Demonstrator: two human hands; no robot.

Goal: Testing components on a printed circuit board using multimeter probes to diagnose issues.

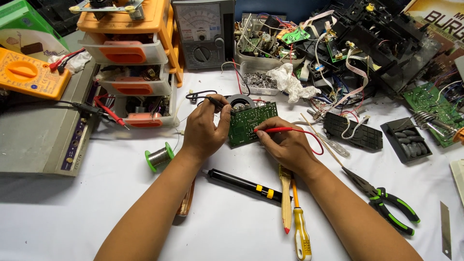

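Two probes meet on one small green circuit board, which stands tilted near the middle of the white table, just in front of a round grey speaker-like part.

Well to the left of the hands, a solder spool with green rims lies on the table, apart from everything in use. The left hand is closed around the black probe, pinching it between thumb and fingers and bracing the board's left edge. The board seems propped mostly by that hand, so a slip could let it tip or slide, and the black tip could skate across neighbouring solder points and bridge them.

The right hand is curled shut on the red probe, its tip resting on the board's right side. The red lead loops back over the wrist, and I judge that a snag there could jerk the tip off its point. Below the hands, the black desoldering pump and the yellow-handled screwdriver lie close to the forearms, and a shifted elbow could knock them. Further right lie green-handled pliers.

Both probe tips are too small to tell exactly which points they touch. The left fingertips hide behind the board's edge. The grey analogue meter at the back is cut off at the top, and its needle reading cannot be made out.
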